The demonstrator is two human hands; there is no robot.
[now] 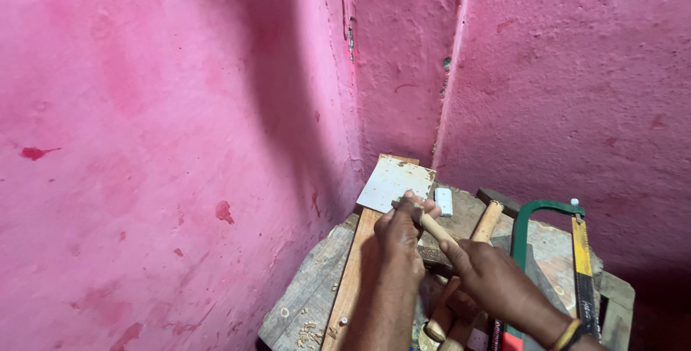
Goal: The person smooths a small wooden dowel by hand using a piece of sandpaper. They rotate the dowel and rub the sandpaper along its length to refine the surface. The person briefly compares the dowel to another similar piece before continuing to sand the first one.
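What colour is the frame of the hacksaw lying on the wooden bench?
Green hacksaw frame, clearest in the head view.

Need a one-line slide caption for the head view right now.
Left hand and right hand grip a wooden handle over a workbench beside a green hacksaw.

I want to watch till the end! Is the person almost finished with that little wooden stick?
Hard to say. Some cutting looks done: wood shavings lie on the bench. In hand now: the left hand and right hand both grip a thin wooden stick over the long plank. The hacksaw and hammer handle lie unused. What is left cannot be judged.
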